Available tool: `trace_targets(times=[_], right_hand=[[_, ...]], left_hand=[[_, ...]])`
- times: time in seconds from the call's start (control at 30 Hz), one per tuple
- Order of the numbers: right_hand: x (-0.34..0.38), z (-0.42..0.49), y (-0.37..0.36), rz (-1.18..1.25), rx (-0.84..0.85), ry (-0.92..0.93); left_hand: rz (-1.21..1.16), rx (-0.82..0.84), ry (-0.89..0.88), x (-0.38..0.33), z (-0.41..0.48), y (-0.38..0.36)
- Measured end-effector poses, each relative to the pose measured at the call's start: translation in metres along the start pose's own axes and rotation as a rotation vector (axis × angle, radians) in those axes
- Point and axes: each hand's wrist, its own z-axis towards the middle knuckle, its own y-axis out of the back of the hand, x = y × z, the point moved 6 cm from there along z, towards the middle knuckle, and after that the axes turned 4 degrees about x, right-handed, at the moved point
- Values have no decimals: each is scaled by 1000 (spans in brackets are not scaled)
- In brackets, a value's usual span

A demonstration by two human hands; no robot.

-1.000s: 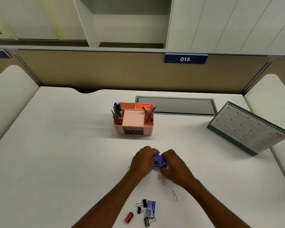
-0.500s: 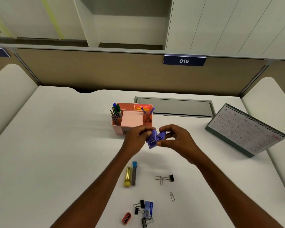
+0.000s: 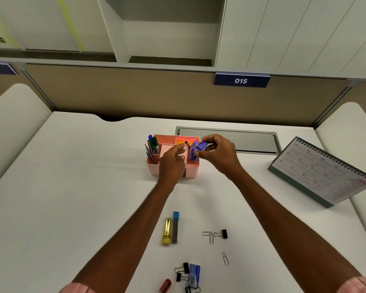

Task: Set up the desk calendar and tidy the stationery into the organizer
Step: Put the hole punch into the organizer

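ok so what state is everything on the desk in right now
organizer, upright, pens standing in it
purple stapler, held over the organizer's right side
right hand, pinching the stapler
left hand, beside the stapler, holding nothing visible
calendar, standing up
cable hatch, shut
staple box, lying loose on the desk, binder clips beside it

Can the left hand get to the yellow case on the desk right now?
Probably yes. The left hand holds nothing above the pink organizer; the right hand alone holds the purple stapler. The yellow case lies uncovered beside the left forearm, only a blue-capped case alongside it.
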Motion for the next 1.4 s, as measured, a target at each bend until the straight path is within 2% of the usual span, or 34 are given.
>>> trace_targets(times=[0.13, 0.27, 0.53, 1.0, 1.27, 1.4], right_hand=[[-7, 9, -14, -65, 29, 7], [-9, 18, -31, -179, 89, 39], [-25, 26, -52, -310, 171, 58], [-32, 39, -62, -451, 300, 105], [-34, 33, -59, -527, 291, 179], [-34, 30, -54, -489, 278, 182]], left_hand=[[86, 35, 1, 4, 3, -4], [270, 96, -41, 6, 5, -13], [401, 69, -95, 5, 3, -21], [458, 87, -74, 9, 8, -21], [470, 78, -44, 11, 6, -21], [491, 76, -52, 9, 5, -21]])
